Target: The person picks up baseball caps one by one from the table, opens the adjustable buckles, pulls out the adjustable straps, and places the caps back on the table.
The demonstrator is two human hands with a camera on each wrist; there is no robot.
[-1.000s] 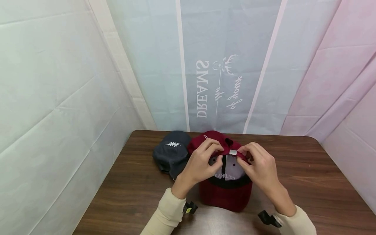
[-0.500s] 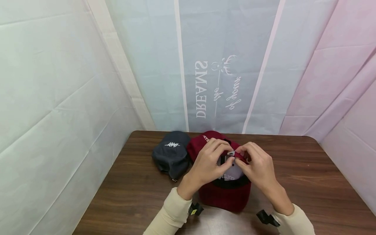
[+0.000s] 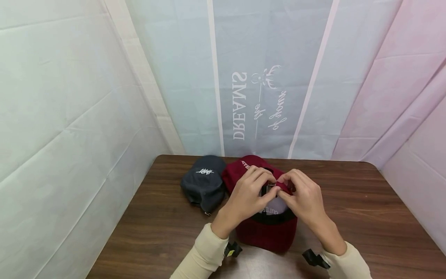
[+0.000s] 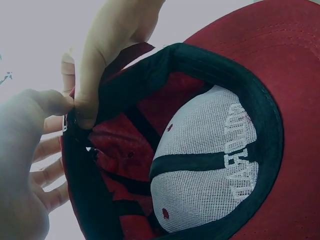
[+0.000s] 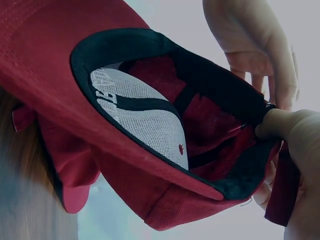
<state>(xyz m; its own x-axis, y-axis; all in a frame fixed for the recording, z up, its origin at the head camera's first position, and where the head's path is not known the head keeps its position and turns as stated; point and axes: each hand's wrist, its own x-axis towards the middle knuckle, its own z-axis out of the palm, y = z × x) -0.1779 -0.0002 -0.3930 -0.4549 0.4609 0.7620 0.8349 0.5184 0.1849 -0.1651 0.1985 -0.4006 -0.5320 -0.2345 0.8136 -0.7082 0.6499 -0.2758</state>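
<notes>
Both hands work at the back strap of a dark red baseball cap (image 3: 266, 234), its brim toward me and its mesh-lined inside facing up. My left hand (image 3: 244, 195) pinches the strap at the small metal buckle (image 4: 64, 122), thumb inside the band. Right beside it, my right hand (image 3: 306, 197) pinches the strap between thumb and fingers. The two thumbs nearly meet. In the right wrist view a loose strap end (image 5: 282, 190) hangs down by the right hand. Fingertips partly hide the buckle in the head view.
Another red cap with white lettering (image 3: 240, 166) lies just behind, partly hidden by the left hand. A dark grey cap (image 3: 203, 184) with a white mark sits to its left. All are over a brown wooden table (image 3: 146, 232), with printed cloth (image 3: 258, 143) hanging behind.
My left hand has moved right, from beside the buckle onto it, closing up to the right hand. The buckle has tipped and is now mostly covered by fingers. The grey cap stays put.
</notes>
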